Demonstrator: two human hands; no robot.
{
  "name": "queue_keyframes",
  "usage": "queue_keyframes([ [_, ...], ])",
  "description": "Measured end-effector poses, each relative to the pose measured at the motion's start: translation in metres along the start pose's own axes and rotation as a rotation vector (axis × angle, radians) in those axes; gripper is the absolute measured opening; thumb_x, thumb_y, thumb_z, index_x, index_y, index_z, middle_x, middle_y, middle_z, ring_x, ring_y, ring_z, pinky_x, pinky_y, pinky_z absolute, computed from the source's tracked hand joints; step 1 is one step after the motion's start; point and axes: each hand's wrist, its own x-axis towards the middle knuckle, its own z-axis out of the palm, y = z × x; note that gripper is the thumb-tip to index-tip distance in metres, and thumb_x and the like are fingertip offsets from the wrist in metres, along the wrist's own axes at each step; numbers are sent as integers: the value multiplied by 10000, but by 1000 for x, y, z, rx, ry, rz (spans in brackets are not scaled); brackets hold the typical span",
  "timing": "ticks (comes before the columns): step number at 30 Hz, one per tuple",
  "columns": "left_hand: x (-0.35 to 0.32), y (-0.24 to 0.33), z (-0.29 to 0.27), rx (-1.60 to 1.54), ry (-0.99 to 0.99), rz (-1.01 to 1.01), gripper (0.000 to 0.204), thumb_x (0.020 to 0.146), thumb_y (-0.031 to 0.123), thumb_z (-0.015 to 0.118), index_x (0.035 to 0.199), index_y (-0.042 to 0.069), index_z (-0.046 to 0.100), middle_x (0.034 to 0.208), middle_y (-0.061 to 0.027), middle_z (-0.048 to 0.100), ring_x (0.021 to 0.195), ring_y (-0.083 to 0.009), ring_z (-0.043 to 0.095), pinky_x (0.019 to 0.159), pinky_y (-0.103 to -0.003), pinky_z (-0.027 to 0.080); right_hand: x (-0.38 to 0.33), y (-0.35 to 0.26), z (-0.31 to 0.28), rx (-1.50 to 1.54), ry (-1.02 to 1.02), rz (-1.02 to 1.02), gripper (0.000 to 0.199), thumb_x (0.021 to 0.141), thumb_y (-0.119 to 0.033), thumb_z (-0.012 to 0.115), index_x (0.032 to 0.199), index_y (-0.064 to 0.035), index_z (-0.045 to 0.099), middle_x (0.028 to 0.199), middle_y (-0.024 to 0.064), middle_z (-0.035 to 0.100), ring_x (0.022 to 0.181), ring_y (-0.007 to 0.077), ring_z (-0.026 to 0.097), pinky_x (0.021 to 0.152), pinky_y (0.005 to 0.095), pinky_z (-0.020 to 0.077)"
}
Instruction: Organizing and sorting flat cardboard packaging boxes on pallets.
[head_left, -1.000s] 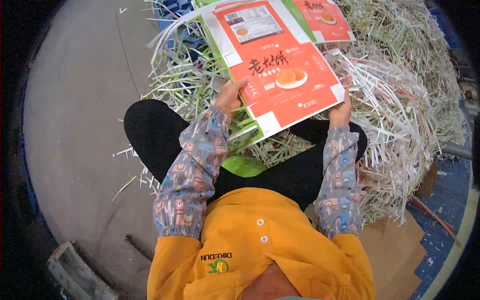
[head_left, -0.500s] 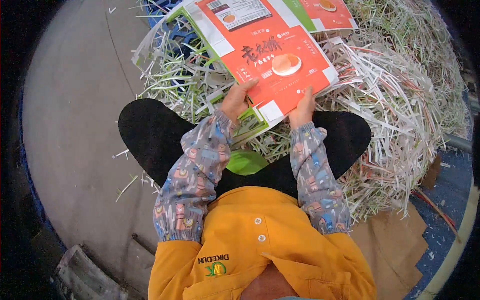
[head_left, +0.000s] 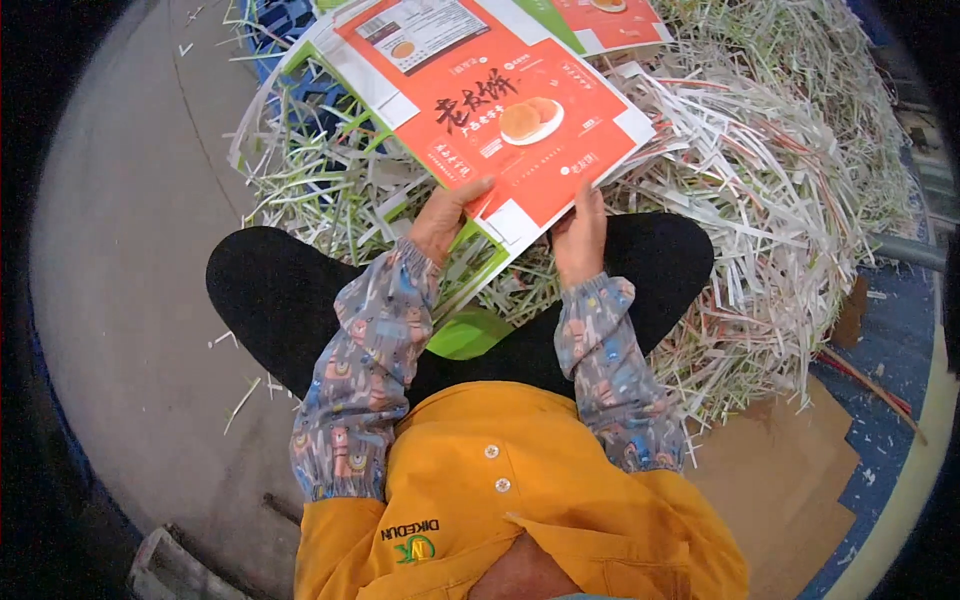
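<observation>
Hands, left and right, each pinch the near edge of an orange printed carton sheet.

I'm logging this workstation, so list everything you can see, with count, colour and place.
flat carton sheet: one, orange-red with white flaps, held over the knees
second carton sheet: one, orange-red and green, top edge
paper trim strips: a heap, white and green, ahead and to the right
brown cardboard: one, floor lower right
concrete floor: grey, left
green piece: one, in the lap
left hand: grips the sheet's near edge
right hand: grips the same edge
</observation>
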Motion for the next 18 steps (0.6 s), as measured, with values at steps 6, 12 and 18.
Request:
queue_keyframes([
  [6, 4, -17, 4, -65, -15, -79, 347, 733, 94, 624, 1039, -3, 492, 918, -89, 596, 754, -180, 607, 665, -288, 526, 8, 3, 17, -110, 246, -63, 322, 902, -313, 343, 1013, -16, 400, 990, 110, 497, 888, 198, 511, 771, 328, 425],
  [12, 11, -24, -8, 1, -4, -125, 318, 743, 114, 620, 1012, -15, 510, 906, -87, 604, 752, -169, 611, 660, -288, 524, 18, 10, 10, -600, 271, -172, 358, 888, -319, 372, 965, 28, 414, 927, 137, 507, 845, 203, 505, 738, 327, 405],
  [18, 6, -16, -9, 54, 27, -95, 313, 739, 87, 617, 1012, -26, 513, 923, -89, 600, 770, -170, 606, 684, -280, 512, 38, 1, -20, -277, 11, -63, 219, 878, -231, 440, 965, -31, 442, 926, 65, 520, 845, 144, 529, 733, 289, 441],
])
